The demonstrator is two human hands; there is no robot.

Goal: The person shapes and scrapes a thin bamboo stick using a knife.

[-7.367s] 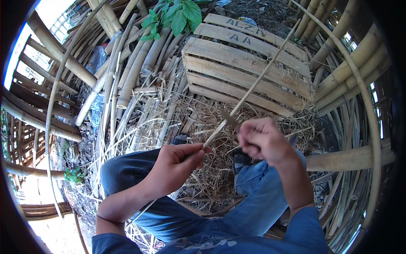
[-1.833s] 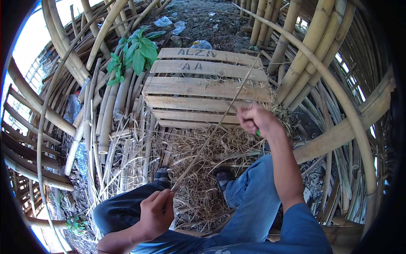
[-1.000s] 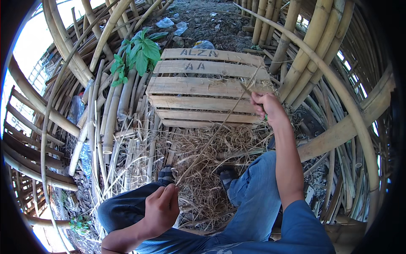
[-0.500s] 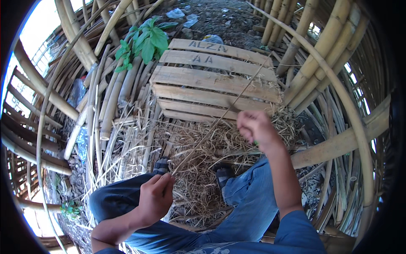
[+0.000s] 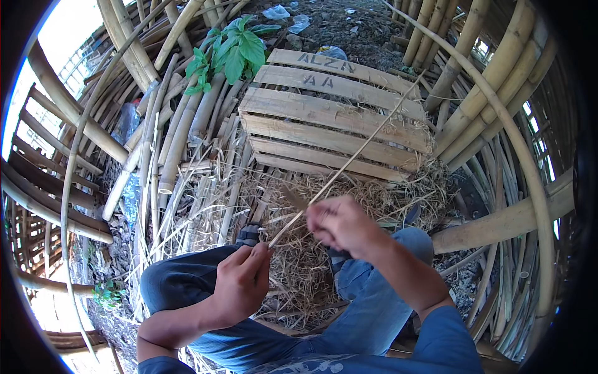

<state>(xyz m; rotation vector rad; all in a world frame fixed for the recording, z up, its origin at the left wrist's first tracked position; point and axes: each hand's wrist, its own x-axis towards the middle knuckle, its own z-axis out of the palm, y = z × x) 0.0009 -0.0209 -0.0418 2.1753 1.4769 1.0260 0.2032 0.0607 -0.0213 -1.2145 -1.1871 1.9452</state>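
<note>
My left hand (image 5: pixel 242 280) is closed round the near end of a long thin bamboo strip (image 5: pixel 362 149). The strip slants away up and to the right, its far part passing over the slatted wooden crate (image 5: pixel 336 121). My right hand (image 5: pixel 342 225) is closed at the strip's near stretch, a little ahead of the left hand. From its fist a knife (image 5: pixel 294 198) sticks out, the blade smeared by motion and crossing close to the strip. The knife's handle is hidden inside my fingers.
Curly bamboo shavings (image 5: pixel 305 274) lie between my feet and against the crate. Bamboo poles (image 5: pixel 498 81) lean at the right, and more bamboo poles (image 5: pixel 180 137) stack at the left beside a leafy green plant (image 5: pixel 240 53). A thick bamboo pole (image 5: pixel 498 224) runs beside my right knee.
My right hand with the knife has moved down and left along the strip, toward my left hand. The left hand keeps its hold; the whole view has shifted slightly.
</note>
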